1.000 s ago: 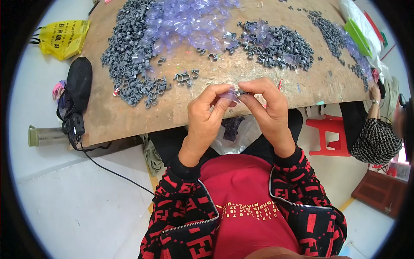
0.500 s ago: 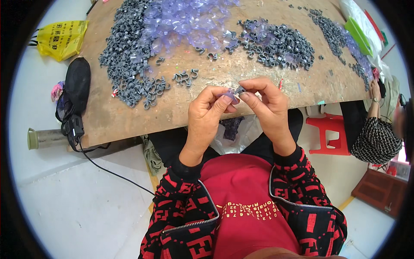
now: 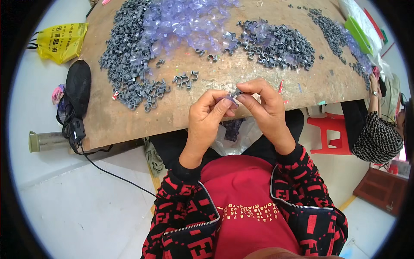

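Observation:
Just above the near edge of the wooden table, my two hands meet fingertip to fingertip. My left hand (image 3: 206,115) pinches a clear purple plastic suction cup (image 3: 227,102) between thumb and fingers. A small grey plastic clip (image 3: 237,92) is gripped by the thumb and forefinger of my right hand (image 3: 266,112). Clip and cup touch or nearly touch; my fingertips hide the joint. Beyond my hands lie a few loose grey clips (image 3: 185,80), a large heap of grey clips (image 3: 129,64) and a pile of clear purple cups (image 3: 185,21).
Another heap of grey clips (image 3: 280,45) lies to the right on the table (image 3: 241,71). A yellow bag (image 3: 62,42), a black pouch (image 3: 79,80) and a bottle (image 3: 49,141) are at the left. Right: a red stool (image 3: 330,134) and a seated person (image 3: 376,138).
My right hand has shifted very slightly left, drawing the grey clip closer to the purple cup. Both hands keep their pinch.

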Demonstrator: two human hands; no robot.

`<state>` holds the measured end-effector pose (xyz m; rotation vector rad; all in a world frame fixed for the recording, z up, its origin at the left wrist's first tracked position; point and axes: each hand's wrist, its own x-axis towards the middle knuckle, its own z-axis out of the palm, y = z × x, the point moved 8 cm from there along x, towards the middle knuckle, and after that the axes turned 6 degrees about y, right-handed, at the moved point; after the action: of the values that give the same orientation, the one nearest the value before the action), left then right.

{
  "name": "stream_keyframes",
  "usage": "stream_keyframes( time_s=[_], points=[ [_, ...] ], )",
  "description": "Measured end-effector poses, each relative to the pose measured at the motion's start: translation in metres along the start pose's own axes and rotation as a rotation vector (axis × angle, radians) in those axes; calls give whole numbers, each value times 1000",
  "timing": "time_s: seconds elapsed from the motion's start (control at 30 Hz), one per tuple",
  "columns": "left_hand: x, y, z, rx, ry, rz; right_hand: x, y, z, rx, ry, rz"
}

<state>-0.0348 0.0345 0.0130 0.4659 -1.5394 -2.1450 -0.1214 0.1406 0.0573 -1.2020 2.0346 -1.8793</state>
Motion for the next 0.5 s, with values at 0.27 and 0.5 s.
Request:
stream_keyframes(
  time_s=[0.27, 0.5],
  points=[
    [0, -5, 1, -22, -96, -164, 9, -23, -4, -252, -57, -369],
    [-1, -27, 9, -293, -365, -492, -3, -47, 1, -446, -254, -787]
  ],
)
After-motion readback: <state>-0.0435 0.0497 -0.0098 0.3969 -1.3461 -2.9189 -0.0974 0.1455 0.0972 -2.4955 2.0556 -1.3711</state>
